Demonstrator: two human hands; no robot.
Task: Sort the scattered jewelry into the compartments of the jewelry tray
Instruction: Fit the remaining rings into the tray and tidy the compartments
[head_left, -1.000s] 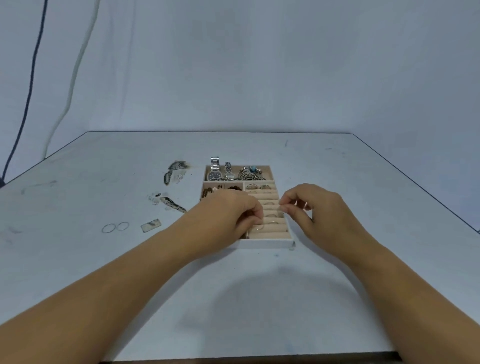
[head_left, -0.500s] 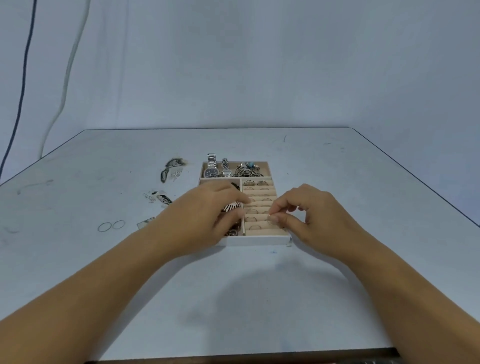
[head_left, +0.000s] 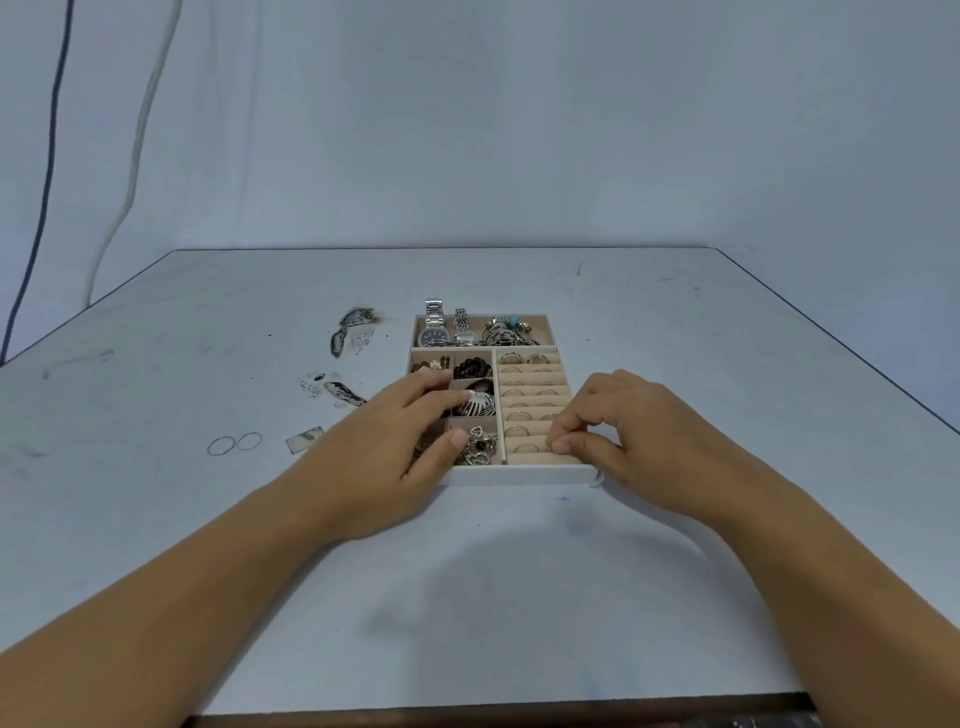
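Observation:
The beige jewelry tray (head_left: 519, 475) sits mid-table. Its back compartment holds two watches (head_left: 434, 332) and a tangle of bracelets (head_left: 506, 332). The left compartments hold beads, a shell-like clip (head_left: 480, 405) and mixed charms. The ring rolls (head_left: 530, 387) on the right carry several rings. My left hand (head_left: 395, 447) lies flat across the tray's left compartments with its fingers extended. My right hand (head_left: 623, 426) pinches a small ring (head_left: 555, 444) at the front ring slots; my fingertips mostly hide it.
On the table left of the tray lie two thin hoops (head_left: 234, 444), a small flat tag (head_left: 305, 439), a dark patterned piece (head_left: 343, 392) with tiny bits beside it, and another dark patterned piece (head_left: 353, 327) further back. Cables hang on the wall at left.
My left hand slid leftward from the ring rolls onto the left compartments and flattened out. My right hand moved down to the front ring slots, still pinching.

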